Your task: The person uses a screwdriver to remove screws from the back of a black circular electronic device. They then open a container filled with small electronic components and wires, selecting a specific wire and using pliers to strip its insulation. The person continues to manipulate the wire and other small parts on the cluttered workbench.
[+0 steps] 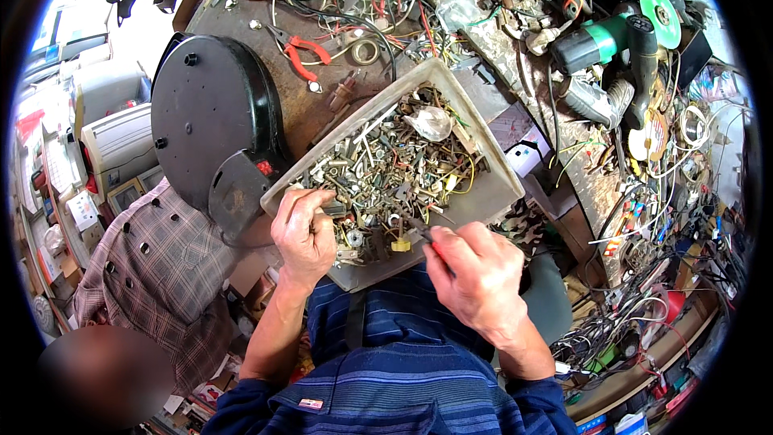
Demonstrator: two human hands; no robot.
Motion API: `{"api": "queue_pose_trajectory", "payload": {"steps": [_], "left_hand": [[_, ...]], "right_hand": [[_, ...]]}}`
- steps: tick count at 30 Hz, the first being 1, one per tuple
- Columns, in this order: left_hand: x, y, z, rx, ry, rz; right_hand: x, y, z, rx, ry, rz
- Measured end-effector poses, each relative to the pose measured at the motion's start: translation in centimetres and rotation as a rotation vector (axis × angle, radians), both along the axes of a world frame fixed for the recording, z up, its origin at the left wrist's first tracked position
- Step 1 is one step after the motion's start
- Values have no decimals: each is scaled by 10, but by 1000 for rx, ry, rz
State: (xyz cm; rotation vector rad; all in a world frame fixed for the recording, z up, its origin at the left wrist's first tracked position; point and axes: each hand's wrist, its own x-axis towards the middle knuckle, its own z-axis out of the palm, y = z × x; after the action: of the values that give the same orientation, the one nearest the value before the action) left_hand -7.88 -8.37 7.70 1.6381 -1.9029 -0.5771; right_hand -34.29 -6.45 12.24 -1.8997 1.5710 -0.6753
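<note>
A pale plastic tray (488, 187) full of mixed screws, nuts and small metal parts (378, 157) is tilted in front of my body. My left hand (304, 234) is at its near left rim, thumb and fingers curled together; what they pinch, if anything, is hidden. My right hand (477, 274) is closed round a red-handled tool (438, 252). Its dark, narrow end reaches over the near part of the heap, but its exact kind is unclear. Close to that end lies a yellow knob-like piece (401, 246). A crumpled clear plastic bag (431, 123) rests on the parts farther back.
Left of the tray stands a round black housing (213, 105). Red-handled pliers (304, 55) and a tape roll (365, 51) lie beyond it. A green angle grinder (600, 44) sits at the far right, above tangled cables (620, 330). Another person in a plaid garment (157, 266) is at left.
</note>
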Motion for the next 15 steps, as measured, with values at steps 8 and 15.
{"api": "queue_pose_trajectory", "payload": {"steps": [8, 15], "left_hand": [[-1, 1, -1, 20, 2, 4], [-1, 1, 1, 22, -12, 11]], "right_hand": [[9, -10, -32, -99, 160, -126], [-3, -7, -1, -69, 5, -56]]}}
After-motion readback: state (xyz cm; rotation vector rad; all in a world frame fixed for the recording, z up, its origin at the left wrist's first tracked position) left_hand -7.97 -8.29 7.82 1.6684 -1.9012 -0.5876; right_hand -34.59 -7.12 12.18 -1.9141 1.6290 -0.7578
